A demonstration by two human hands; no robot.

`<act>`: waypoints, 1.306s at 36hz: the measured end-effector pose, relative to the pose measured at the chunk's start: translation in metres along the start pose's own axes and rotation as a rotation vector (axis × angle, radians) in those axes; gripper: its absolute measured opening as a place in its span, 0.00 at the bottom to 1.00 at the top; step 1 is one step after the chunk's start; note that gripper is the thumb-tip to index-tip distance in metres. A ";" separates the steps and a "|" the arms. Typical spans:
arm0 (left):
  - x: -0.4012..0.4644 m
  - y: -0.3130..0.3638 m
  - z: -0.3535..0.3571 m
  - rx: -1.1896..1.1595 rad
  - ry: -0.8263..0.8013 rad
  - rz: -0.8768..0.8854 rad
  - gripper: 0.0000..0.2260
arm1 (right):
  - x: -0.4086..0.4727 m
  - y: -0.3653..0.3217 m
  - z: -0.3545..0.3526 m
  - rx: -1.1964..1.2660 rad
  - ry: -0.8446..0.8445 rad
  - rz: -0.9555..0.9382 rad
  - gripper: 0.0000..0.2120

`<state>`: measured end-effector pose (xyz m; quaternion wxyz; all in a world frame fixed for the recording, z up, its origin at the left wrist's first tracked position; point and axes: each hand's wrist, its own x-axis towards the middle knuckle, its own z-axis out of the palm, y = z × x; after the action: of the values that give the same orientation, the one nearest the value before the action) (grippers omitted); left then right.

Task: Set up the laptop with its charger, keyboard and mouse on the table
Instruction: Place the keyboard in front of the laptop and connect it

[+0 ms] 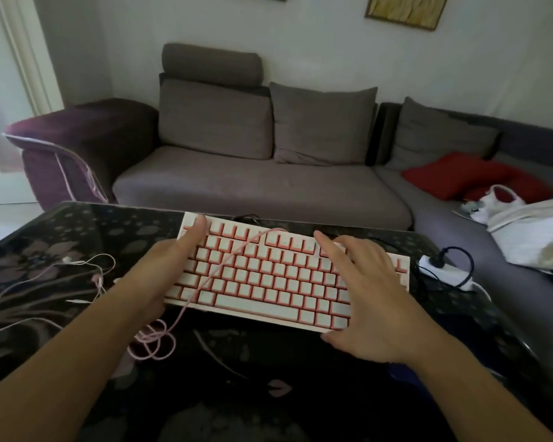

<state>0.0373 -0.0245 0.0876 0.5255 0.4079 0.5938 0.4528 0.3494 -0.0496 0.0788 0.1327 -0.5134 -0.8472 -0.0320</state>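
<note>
Both hands hold the keyboard [284, 272] over the dark flowered table [61, 237]. The left hand [160, 275] grips its left end, thumb lying straight across the top-left keys, the other fingers hidden beneath. The right hand [364, 298] grips the right end, fingers spread over the keys and thumb curled under the near edge. A pink cable [160, 339] crosses the keys between the hands and coils just below the left hand. A white power strip [444, 271] lies beyond the right fingers.
</note>
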 end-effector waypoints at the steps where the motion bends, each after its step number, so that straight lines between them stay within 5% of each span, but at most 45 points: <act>1: -0.002 0.001 0.002 -0.006 0.016 0.019 0.26 | 0.000 0.001 0.000 -0.013 0.019 0.014 0.68; 6: -0.011 0.001 0.009 -0.150 0.088 0.008 0.21 | -0.002 -0.008 0.003 -0.007 0.263 0.222 0.65; 10: -0.014 -0.001 0.011 -0.308 0.172 -0.088 0.20 | -0.008 -0.051 0.012 0.144 0.552 0.334 0.31; 14: -0.019 0.002 0.012 -0.422 0.191 -0.080 0.20 | -0.003 -0.116 0.013 0.772 0.122 0.500 0.14; 18: -0.026 0.004 0.016 -0.403 0.222 -0.006 0.20 | 0.011 -0.159 0.022 1.376 -0.331 0.495 0.41; 21: -0.030 0.005 0.015 -0.382 0.238 0.049 0.18 | 0.017 -0.169 0.025 1.474 -0.441 0.508 0.38; 27: -0.030 0.004 0.002 -0.348 0.255 0.083 0.17 | 0.019 -0.162 0.010 1.058 -0.696 0.357 0.11; 32: -0.025 0.003 -0.013 -0.363 0.320 0.084 0.17 | 0.009 -0.119 -0.001 0.554 -0.495 0.245 0.02; 41: -0.018 0.002 -0.032 -0.462 0.400 0.062 0.15 | 0.003 -0.067 -0.020 -0.158 -0.173 0.443 0.14; 45: -0.022 0.003 -0.033 -0.478 0.391 0.055 0.15 | 0.006 -0.044 -0.022 0.080 -0.006 0.702 0.24; 47: -0.023 0.003 -0.033 -0.467 0.384 0.060 0.14 | 0.007 -0.038 -0.029 0.238 0.135 0.716 0.21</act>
<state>0.0075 -0.0492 0.0977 0.4695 0.2003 0.5498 0.6612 0.3186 -0.0667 0.1118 0.2497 -0.7547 -0.6012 0.0815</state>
